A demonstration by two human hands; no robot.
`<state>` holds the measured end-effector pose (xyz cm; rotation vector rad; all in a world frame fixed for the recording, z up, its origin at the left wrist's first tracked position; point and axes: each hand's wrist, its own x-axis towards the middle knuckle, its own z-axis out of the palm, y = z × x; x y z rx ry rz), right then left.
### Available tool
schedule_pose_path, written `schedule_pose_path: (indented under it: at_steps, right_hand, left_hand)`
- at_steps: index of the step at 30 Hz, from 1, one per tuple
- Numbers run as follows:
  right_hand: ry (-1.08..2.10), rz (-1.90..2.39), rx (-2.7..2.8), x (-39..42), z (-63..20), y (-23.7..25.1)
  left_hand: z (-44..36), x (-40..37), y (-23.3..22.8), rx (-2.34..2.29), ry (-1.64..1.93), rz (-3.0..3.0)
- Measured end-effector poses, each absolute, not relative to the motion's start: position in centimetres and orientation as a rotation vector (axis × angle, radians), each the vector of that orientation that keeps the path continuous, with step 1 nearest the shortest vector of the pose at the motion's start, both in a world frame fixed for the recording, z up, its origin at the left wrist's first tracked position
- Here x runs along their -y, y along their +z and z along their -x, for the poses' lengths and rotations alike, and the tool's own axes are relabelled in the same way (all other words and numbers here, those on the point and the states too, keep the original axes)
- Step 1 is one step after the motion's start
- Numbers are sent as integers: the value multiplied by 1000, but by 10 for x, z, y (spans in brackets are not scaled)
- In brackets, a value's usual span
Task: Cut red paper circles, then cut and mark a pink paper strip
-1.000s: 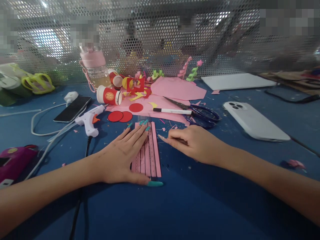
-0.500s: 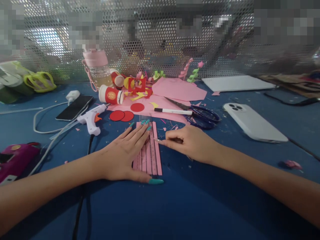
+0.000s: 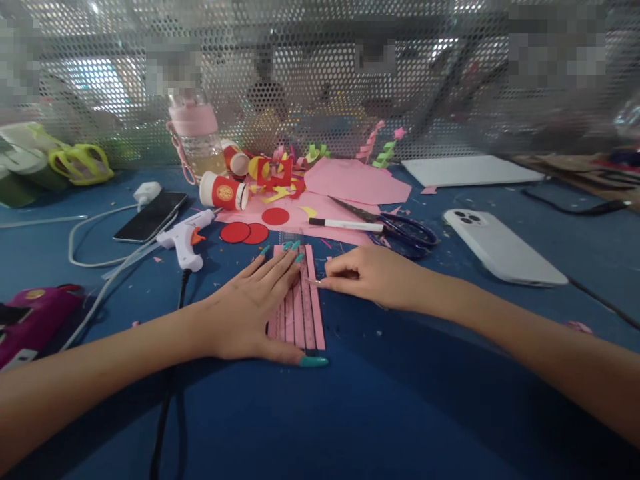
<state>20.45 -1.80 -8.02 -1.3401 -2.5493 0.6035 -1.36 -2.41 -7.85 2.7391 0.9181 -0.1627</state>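
My left hand (image 3: 245,313) lies flat, fingers spread, pressing down a pink paper piece (image 3: 314,320) cut into narrow strips, with a clear ruler (image 3: 304,293) lying along it. My right hand (image 3: 370,277) rests just right of the paper, its fingers pinched on a thin pointed tool whose tip (image 3: 313,281) touches the paper's right edge beside the ruler. What kind of tool it is I cannot make out. Both forearms rest on the blue tabletop (image 3: 350,413).
Behind the hands lie scissors (image 3: 405,232), a white marker (image 3: 345,225), red paper circles (image 3: 245,233), pink sheets (image 3: 355,180) and a red paper cup (image 3: 223,192). At left are a glue gun (image 3: 185,237) and a black phone (image 3: 150,217); a white phone (image 3: 500,247) lies right. A perforated metal wall (image 3: 320,73) stands behind.
My right hand has slid left and a little away from me, bringing the tool tip to the paper's right edge. My left hand has stayed pressed on the paper.
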Motion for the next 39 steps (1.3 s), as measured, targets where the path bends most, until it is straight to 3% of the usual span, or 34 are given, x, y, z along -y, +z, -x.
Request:
schedule_pose_path:
  at_steps: [19,39]
  right_hand:
    - [293,996,2884,-15,-199,-69]
    - [196,1205,2716,-31,-212,-66]
  left_hand:
    - [12,23,-79,-903,-145,-2703]
    - [13,22,-79,-903,-168,-2741]
